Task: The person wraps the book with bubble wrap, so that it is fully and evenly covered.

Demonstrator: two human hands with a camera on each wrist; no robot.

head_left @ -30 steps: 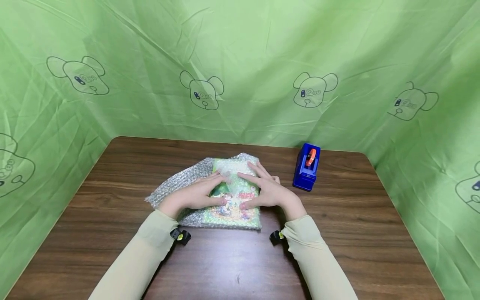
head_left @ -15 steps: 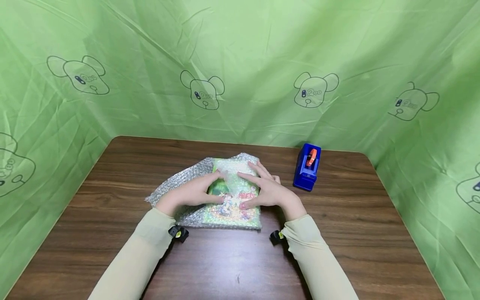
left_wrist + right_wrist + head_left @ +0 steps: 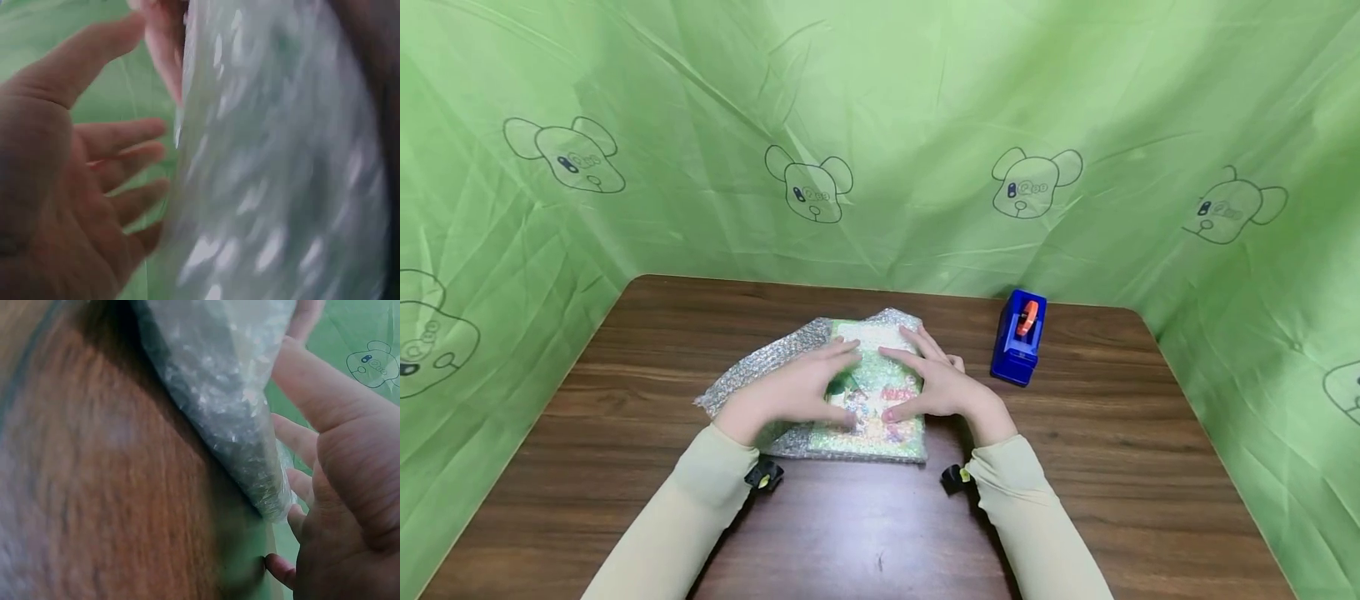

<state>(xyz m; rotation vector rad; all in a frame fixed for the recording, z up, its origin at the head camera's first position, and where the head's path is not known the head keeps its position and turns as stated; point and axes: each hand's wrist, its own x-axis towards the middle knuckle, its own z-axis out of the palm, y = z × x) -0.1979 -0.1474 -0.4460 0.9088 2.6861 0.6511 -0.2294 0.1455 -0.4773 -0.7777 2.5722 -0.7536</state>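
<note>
A flat, book-like item with a green, cartoon-printed cover (image 3: pixel 865 437) lies on the table inside bubble wrap (image 3: pixel 775 357). The loose part of the wrap spreads out to the left. My left hand (image 3: pixel 793 390), blurred, is over the item's left side with fingers extended; in the left wrist view its fingers stand apart from the bubble wrap (image 3: pixel 269 156). On the right side, my right hand (image 3: pixel 947 387) rests with spread fingers and thumb on the wrapped cover. The right wrist view has its fingers along the edge of the bubble wrap (image 3: pixel 219 400).
A blue tape dispenser (image 3: pixel 1018 342) with an orange-red wheel stands to the right, toward the back of the brown wood-grain table (image 3: pixel 1112 433). Green cloth (image 3: pixel 917 100) printed with bear heads hangs behind the table and at both sides. Each wrist wears a small black device.
My left hand has come off the cover, its fingers now straighter and blurred. The right hand keeps its place on the wrap. The whole head view has shifted slightly.
</note>
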